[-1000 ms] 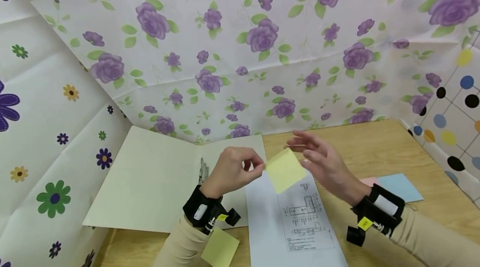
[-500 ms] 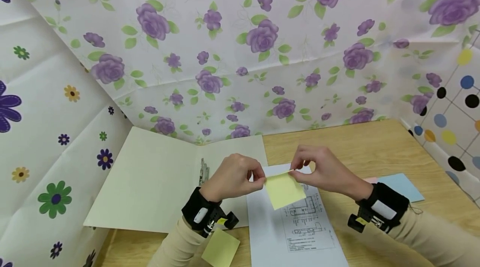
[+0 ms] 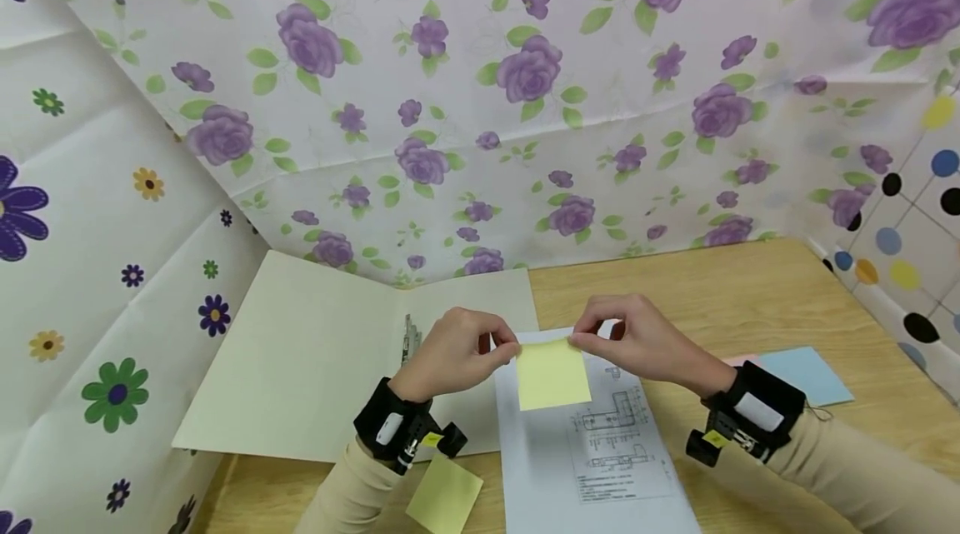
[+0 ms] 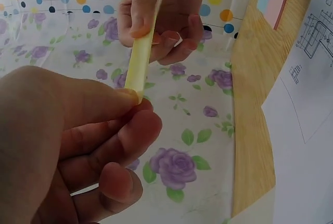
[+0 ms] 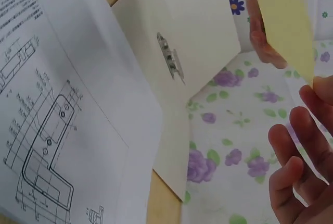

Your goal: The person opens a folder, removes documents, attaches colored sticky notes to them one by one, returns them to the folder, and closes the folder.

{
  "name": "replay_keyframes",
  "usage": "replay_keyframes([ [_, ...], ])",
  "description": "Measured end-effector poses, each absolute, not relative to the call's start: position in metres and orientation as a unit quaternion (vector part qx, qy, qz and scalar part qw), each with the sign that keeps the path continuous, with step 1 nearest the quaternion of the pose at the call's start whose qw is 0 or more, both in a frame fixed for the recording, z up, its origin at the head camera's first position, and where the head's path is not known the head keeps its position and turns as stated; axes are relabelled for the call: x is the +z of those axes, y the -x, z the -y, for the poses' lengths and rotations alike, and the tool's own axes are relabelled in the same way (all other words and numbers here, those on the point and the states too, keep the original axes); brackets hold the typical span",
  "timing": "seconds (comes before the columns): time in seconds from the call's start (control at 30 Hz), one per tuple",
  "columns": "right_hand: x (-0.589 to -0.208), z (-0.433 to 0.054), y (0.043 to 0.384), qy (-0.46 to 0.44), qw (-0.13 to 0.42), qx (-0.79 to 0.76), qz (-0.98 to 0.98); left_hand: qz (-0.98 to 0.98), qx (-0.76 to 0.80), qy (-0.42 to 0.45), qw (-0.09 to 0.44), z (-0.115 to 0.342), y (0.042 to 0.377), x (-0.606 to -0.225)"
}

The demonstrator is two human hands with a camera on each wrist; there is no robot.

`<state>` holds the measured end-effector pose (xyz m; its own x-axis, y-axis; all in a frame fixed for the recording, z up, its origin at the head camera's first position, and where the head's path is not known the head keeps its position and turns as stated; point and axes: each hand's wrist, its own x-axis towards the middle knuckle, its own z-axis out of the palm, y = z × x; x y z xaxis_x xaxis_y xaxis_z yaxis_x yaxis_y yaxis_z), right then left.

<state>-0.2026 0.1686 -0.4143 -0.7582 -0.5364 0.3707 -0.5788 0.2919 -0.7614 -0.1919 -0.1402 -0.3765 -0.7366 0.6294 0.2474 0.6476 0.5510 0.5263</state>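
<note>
A yellow sticky note (image 3: pixel 554 377) is held up over the printed drawing sheet (image 3: pixel 600 467), its lower edge hanging toward the paper. At its upper left corner, my left hand (image 3: pixel 461 353) pinches it between thumb and forefinger. My right hand (image 3: pixel 637 342) pinches the upper right corner in the same way. In the left wrist view the note (image 4: pixel 136 70) appears nearly edge-on between both hands. The right wrist view shows the face of the note (image 5: pixel 286 26) beside the drawing sheet (image 5: pixel 67 104).
An open cream folder (image 3: pixel 292 367) with a metal clip (image 3: pixel 410 338) lies on the left, partly under the sheet. A yellow sticky pad (image 3: pixel 446 494) lies near my left wrist. Blue (image 3: pixel 806 376) and pink (image 3: pixel 742 360) pads lie at right on the wooden table (image 3: pixel 705 292).
My right hand has come from loose fingers beside the note to pinching its upper right corner. The note has been turned from tilted to nearly straight and shifted slightly left.
</note>
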Motion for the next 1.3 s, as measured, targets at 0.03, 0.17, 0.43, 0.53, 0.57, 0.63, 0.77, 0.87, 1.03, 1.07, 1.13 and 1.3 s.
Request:
replay_keyframes([
  [0.03, -0.415, -0.167, 0.203, -0.339, 0.011, 0.489, 0.804, 0.880, -0.310, 0.360, 0.011, 0.142, 0.193, -0.378],
  [0.17, -0.421, -0.159, 0.209, -0.305, -0.015, 0.488, 0.817, 0.885, -0.316, 0.342, 0.001, 0.147, 0.197, -0.382],
  [0.43, -0.439, -0.143, 0.225, -0.253, -0.084, 0.464, 0.845, 0.910, -0.295, 0.286, -0.052, 0.149, 0.211, -0.406],
  [0.53, -0.451, -0.139, 0.231, -0.230, -0.111, 0.453, 0.854, 0.914, -0.286, 0.281, -0.066, 0.149, 0.219, -0.423],
  [0.57, -0.455, -0.138, 0.232, -0.218, -0.121, 0.451, 0.857, 0.915, -0.283, 0.279, -0.070, 0.149, 0.223, -0.431],
  [0.63, -0.462, -0.135, 0.234, -0.198, -0.139, 0.450, 0.860, 0.920, -0.271, 0.274, -0.073, 0.152, 0.234, -0.453],
  [0.77, -0.474, -0.129, 0.235, -0.172, -0.162, 0.445, 0.864, 0.929, -0.251, 0.259, -0.080, 0.160, 0.257, -0.505],
  [0.87, -0.480, -0.124, 0.235, -0.168, -0.169, 0.437, 0.867, 0.934, -0.234, 0.254, -0.089, 0.164, 0.261, -0.521],
  [1.03, -0.483, -0.118, 0.233, -0.168, -0.173, 0.429, 0.870, 0.940, -0.217, 0.246, -0.092, 0.165, 0.262, -0.528],
  [1.07, -0.486, -0.118, 0.234, -0.175, -0.170, 0.427, 0.871, 0.941, -0.218, 0.243, -0.092, 0.165, 0.263, -0.530],
  [1.13, -0.487, -0.117, 0.234, -0.171, -0.171, 0.425, 0.872, 0.943, -0.219, 0.231, -0.096, 0.164, 0.263, -0.533],
  [1.3, -0.486, -0.111, 0.234, -0.139, -0.190, 0.415, 0.879, 0.948, -0.207, 0.220, -0.099, 0.161, 0.261, -0.533],
])
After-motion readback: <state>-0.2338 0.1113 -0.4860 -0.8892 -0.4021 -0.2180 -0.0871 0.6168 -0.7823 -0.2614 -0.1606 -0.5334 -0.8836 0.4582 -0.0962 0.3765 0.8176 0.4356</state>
